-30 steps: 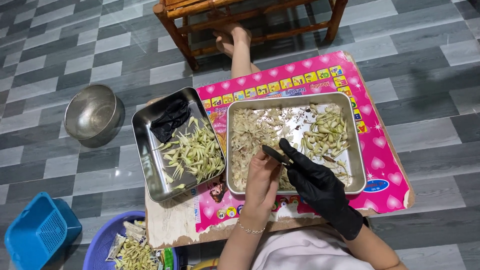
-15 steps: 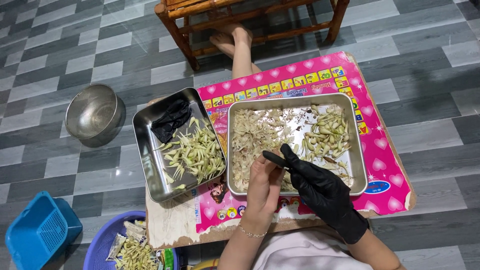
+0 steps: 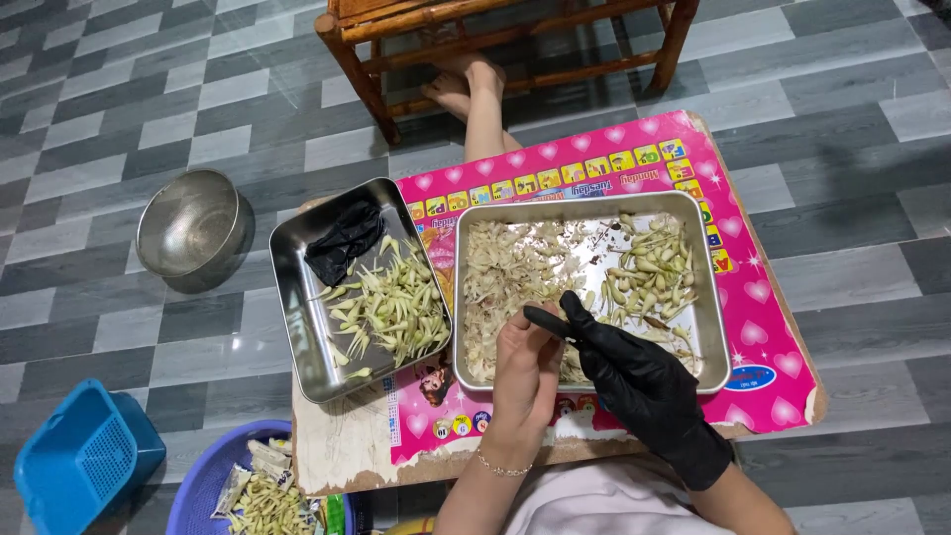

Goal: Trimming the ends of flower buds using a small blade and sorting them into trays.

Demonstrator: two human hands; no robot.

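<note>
Hardly anything has shifted vs the earlier frames: both hands sit at the same spot over the big tray's near edge, gloved fingers a touch more curled.

Left hand (image 3: pixel 527 369), bare, w/ a thin bracelet at the wrist, is loosely closed, fingertips pinching something small; can't tell exactly what, it's hidden btwn the two hands. Right hand (image 3: pixel 634 376), in a black glove, is clenched round a short dark tool (image 3: pixel 547 321) whose tip pokes out toward 10 o'clock, just touching the left fingertips.

Both hover over the large steel tray (image 3: pixel 693 213), centre of the low table. Inside: shredded pale peelings (image 3: pixel 505 267) on the 9 o'clock side, whole pale buds (image 3: pixel 649 272) at 2 o'clock.

Smaller steel tray (image 3: pixel 297 327) lies touching it at 9 o'clock, tilted, holding split greenish-white pieces (image 3: pixel 391 307) and a crumpled black glove (image 3: pixel 342 238).

Under both: pink heart-print mat (image 3: pixel 763 307). On the tiled floor: steel bowl (image 3: pixel 188 223) at 10 o'clock, blue basket (image 3: pixel 74 456) at 8 o'clock, purple basin (image 3: pixel 203 476) w/ scraps at 7 o'clock. Wooden chair (image 3: pixel 367 69) at 12 o'clock, a bare foot (image 3: pixel 466 84) under it.
</note>
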